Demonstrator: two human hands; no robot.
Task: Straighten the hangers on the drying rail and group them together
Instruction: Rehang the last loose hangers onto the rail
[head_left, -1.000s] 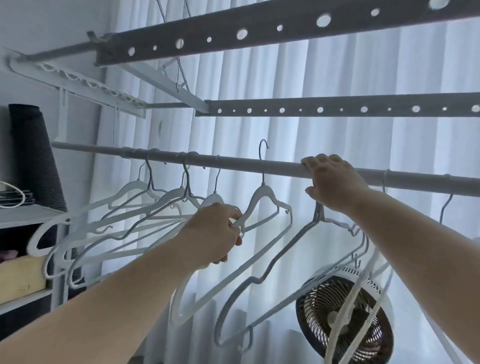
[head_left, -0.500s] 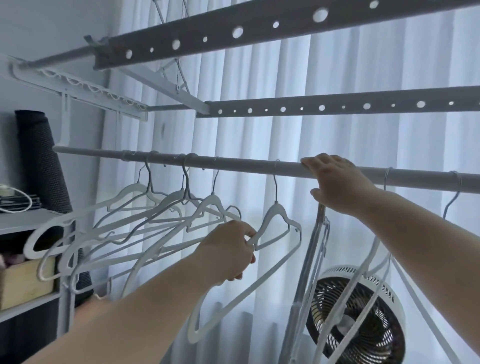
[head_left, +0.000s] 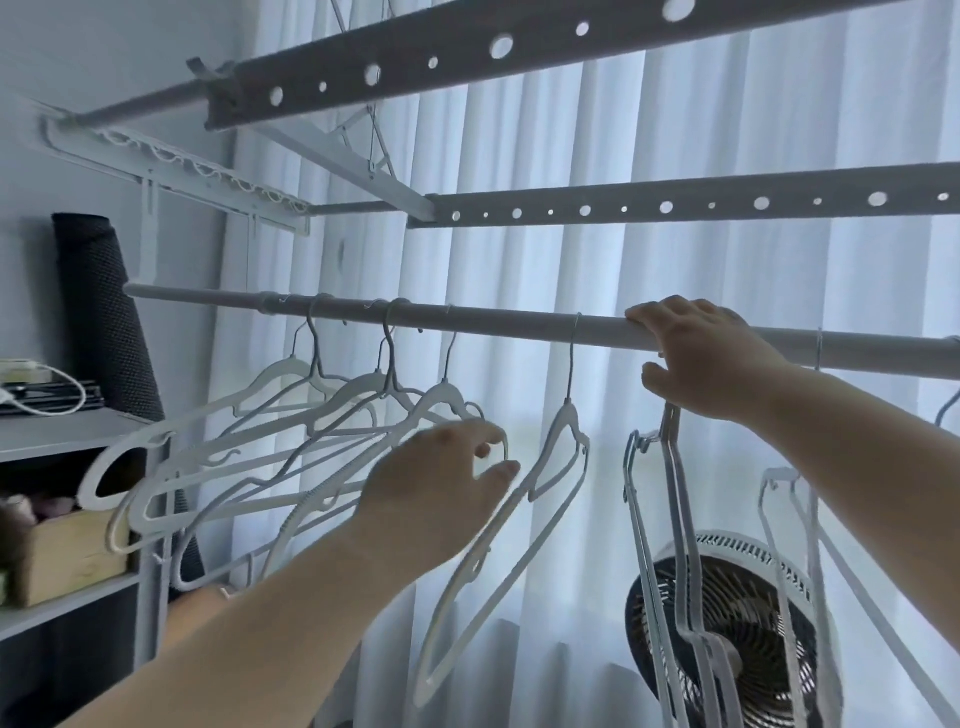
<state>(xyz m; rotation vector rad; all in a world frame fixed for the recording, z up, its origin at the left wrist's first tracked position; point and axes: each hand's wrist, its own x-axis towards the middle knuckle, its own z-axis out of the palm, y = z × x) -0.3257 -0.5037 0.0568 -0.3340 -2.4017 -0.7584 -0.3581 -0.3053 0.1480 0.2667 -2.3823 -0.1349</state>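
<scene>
Right hand (head_left: 711, 358) clamps fingers over the drying rail (head_left: 498, 327); left hand (head_left: 441, 488), fingers loosely apart, is beside 1 white hanger (head_left: 563, 447).

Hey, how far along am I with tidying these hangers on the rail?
Partway. Done: several hangers hang bunched at the left end of the rail. In hand: your left hand is open beside a lone hanger, apart from the bunch; your right hand grips the rail. Left: that one and the turned hangers further right.
</scene>
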